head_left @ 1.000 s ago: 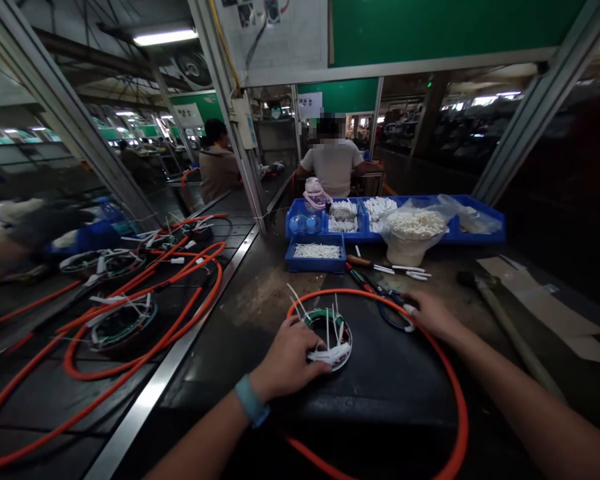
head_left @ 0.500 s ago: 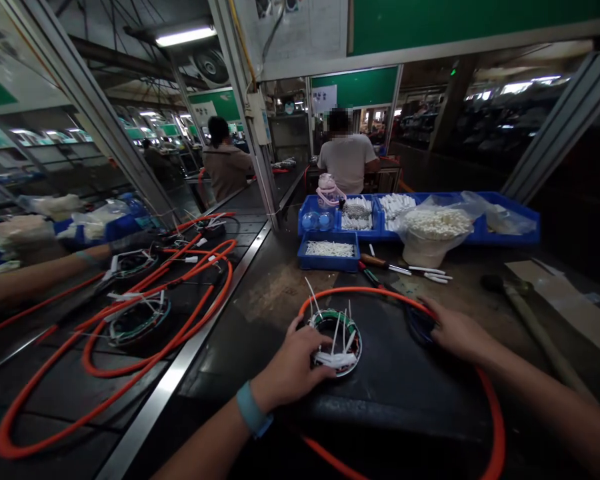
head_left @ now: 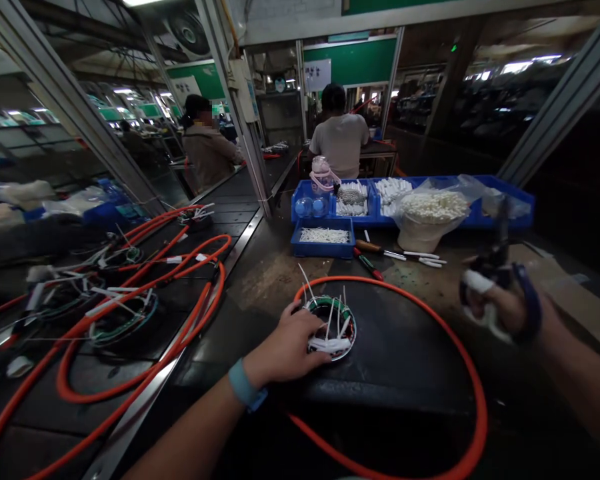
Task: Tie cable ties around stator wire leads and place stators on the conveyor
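Note:
My left hand (head_left: 291,341) grips the left side of a round motor stator (head_left: 351,331), thumb at the front and fingers over its rim. Green and copper windings show on the stator, and thin white ties stand up from it. White sleeving lies across its front. An orange cable (head_left: 460,343) runs in a wide loop from behind the stator round to the right and front. Raised at the right, my right hand (head_left: 513,310) is closed round dark-handled scissors (head_left: 497,257), fingers through the loops, blades pointing up; they are blurred.
Behind the stator stand a blue tray (head_left: 323,250) of short white ties and blue bins (head_left: 427,183). A bag of white pieces (head_left: 425,223) and a wooden-handled tool (head_left: 367,246) lie nearby. More stators with orange cables (head_left: 220,280) cover the left bench, beside a blurred arm of another person.
My right hand has lifted the scissors from beside the orange cable and carried them up and right. My left hand stays on the stator. The camera view has shifted slightly.

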Tool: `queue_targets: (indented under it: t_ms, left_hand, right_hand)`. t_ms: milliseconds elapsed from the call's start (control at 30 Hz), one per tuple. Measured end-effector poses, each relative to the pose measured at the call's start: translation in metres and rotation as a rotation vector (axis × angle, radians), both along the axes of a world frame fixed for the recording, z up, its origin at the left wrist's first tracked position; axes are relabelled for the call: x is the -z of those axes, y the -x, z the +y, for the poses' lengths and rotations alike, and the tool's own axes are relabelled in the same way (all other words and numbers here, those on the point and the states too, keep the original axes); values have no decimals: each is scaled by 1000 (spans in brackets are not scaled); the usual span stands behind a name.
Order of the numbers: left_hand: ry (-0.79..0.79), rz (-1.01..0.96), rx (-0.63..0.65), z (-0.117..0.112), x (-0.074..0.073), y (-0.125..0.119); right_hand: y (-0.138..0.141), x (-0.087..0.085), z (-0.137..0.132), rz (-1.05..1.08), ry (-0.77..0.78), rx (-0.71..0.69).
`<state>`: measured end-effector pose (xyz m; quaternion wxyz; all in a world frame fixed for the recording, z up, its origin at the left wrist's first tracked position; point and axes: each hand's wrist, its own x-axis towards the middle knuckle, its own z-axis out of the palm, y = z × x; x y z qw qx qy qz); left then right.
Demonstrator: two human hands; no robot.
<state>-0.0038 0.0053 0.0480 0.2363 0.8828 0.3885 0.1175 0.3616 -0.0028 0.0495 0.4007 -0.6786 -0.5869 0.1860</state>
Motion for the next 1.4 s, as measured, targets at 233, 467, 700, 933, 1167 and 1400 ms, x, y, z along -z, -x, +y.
queue_targets:
  t_ms: [233, 467, 700, 933, 1167, 1400]
  left_hand:
    - [47, -169, -284, 8, 3, -31]
    - [93, -385, -290, 12, 2, -29]
    - [48, -438, -327, 7, 4, -24]
    - [-111, -399, -411, 16, -12, -34]
    - [-65, -223, -253, 39, -12, -53]
    - [-44, -637, -608, 27, -1, -16]
  right_hand:
    - [75, 11, -60, -677, 275, -684]
    - [98, -2, -23, -962, 187, -745]
    - [95, 14, -15, -1130, 73, -824]
    - [77, 28, -16, -1049, 124, -564]
    - [98, 43, -2, -1003, 106, -572]
    - [84, 40, -4, -903, 96, -532]
